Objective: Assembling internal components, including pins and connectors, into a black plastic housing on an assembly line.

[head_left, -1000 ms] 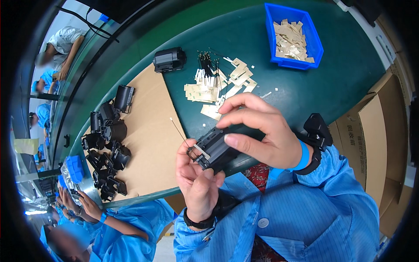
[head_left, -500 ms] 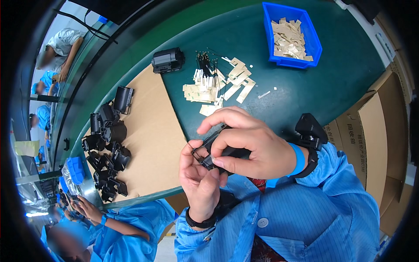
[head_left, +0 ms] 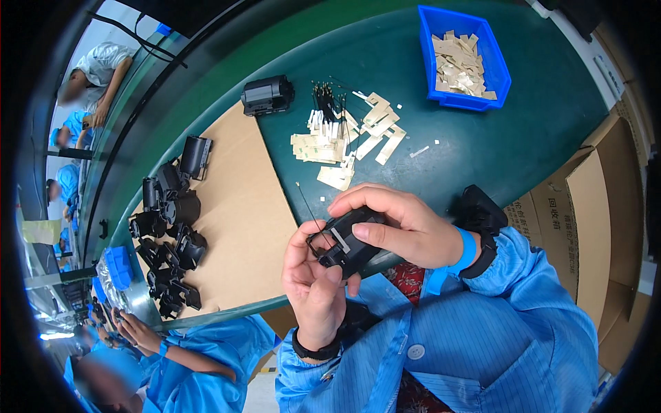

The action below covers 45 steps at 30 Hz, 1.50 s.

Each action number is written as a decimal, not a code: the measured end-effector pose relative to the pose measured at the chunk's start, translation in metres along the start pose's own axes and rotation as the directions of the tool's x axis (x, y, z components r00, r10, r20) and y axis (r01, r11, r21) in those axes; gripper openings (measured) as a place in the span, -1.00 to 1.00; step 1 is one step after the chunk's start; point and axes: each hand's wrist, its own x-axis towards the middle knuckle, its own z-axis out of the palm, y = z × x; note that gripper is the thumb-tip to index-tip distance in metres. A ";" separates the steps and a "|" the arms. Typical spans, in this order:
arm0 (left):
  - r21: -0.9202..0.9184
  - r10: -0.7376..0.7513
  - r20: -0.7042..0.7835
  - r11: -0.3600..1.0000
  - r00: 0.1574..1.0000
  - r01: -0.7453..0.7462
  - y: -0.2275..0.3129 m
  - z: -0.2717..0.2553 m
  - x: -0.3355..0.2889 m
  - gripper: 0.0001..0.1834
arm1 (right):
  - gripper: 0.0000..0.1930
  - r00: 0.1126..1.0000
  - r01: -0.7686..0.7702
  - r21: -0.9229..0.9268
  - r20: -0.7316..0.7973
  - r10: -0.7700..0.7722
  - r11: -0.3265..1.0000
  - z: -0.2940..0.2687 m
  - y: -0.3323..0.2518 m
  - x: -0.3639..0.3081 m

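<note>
Between both hands I hold a black plastic housing (head_left: 354,253) with a rectangular opening at its left end. My left hand (head_left: 313,286) grips that end, its thumb and fingertips at the lower edge. From above, my right hand (head_left: 413,230) rests curled over the far side, thumb on the top face. A thin black wire (head_left: 306,201) with a small bright tip sticks up from the housing near my left index finger. Beyond the hands lies a pile of cream adhesive-backed pieces (head_left: 319,148), with a bunch of black wires (head_left: 326,100) at its far end.
On the cardboard sheet (head_left: 241,227) at left stand several black plastic parts (head_left: 180,206). Another black housing (head_left: 267,95) sits at its far corner. A blue bin (head_left: 432,62) of cream paper pieces stands far right. Cardboard boxes (head_left: 585,227) flank the table's right; a co-worker's hand (head_left: 140,332) shows lower left.
My right hand's fingers have opened out from a pinch at the housing's left end and moved back over its body. The thin wire now stands up in plain view.
</note>
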 end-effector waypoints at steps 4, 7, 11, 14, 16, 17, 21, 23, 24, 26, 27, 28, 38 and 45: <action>0.150 0.067 -0.066 0.987 0.996 -0.057 -0.002 0.002 -0.001 -0.45 | -0.74 0.998 0.059 -0.105 0.034 -0.055 0.993 0.002 -0.002 0.000; 0.172 0.077 -0.066 0.983 0.995 -0.065 -0.003 0.000 -0.001 -0.47 | -0.74 0.998 0.066 -0.132 0.027 -0.063 0.989 0.003 -0.003 -0.001; 0.131 0.052 -0.055 0.990 0.997 -0.044 -0.003 -0.002 0.001 -0.49 | -0.72 0.998 -0.021 -0.120 0.063 0.029 0.993 0.000 -0.007 -0.002; 0.139 0.074 -0.040 0.988 0.996 -0.068 -0.005 -0.004 0.001 -0.47 | -0.73 0.998 0.007 -0.119 0.063 0.001 0.993 0.000 -0.009 -0.002; 0.079 0.065 -0.030 0.995 0.997 -0.063 -0.006 -0.005 0.001 -0.47 | -0.73 0.998 0.000 -0.112 0.063 0.007 0.994 0.000 -0.011 -0.001; 0.078 0.065 -0.030 0.995 0.997 -0.062 -0.007 -0.005 0.001 -0.47 | -0.73 0.998 -0.006 -0.105 0.064 0.013 0.994 0.000 -0.011 0.000; 0.127 0.083 -0.039 0.989 0.996 -0.078 -0.006 -0.003 0.000 -0.47 | -0.74 0.997 -0.005 -0.105 0.074 0.013 0.994 0.000 -0.012 0.001; 0.104 0.069 -0.046 0.993 0.997 -0.064 -0.004 -0.002 0.000 -0.47 | -0.74 0.997 0.004 -0.099 0.075 0.003 0.995 0.000 -0.011 0.000; 0.092 0.050 -0.055 0.995 0.997 -0.045 -0.004 -0.002 0.000 -0.48 | -0.74 0.997 0.003 -0.099 0.075 0.004 0.995 0.001 -0.010 0.000; 0.079 0.032 -0.063 0.997 0.997 -0.027 -0.004 -0.001 0.001 -0.49 | -0.75 0.997 0.045 -0.126 0.071 -0.036 0.991 0.001 -0.008 -0.001; 0.078 0.009 -0.093 0.997 0.996 -0.002 -0.003 -0.001 0.003 -0.52 | -0.75 0.997 0.045 -0.126 0.071 -0.036 0.991 0.002 -0.007 -0.001; 0.075 -0.013 -0.122 0.997 0.992 0.022 -0.003 -0.001 0.004 -0.55 | -0.76 0.996 0.060 -0.141 0.073 -0.050 0.988 0.002 -0.006 -0.001; 0.060 -0.022 -0.088 0.998 0.996 0.028 0.002 -0.001 0.002 -0.62 | -0.79 0.996 0.026 -0.111 0.090 -0.016 0.994 0.003 -0.009 -0.002; 0.044 -0.094 -0.059 0.994 0.994 0.097 0.003 -0.003 0.005 -0.63 | -0.80 0.997 0.018 -0.113 0.082 -0.009 0.993 0.001 -0.009 -0.002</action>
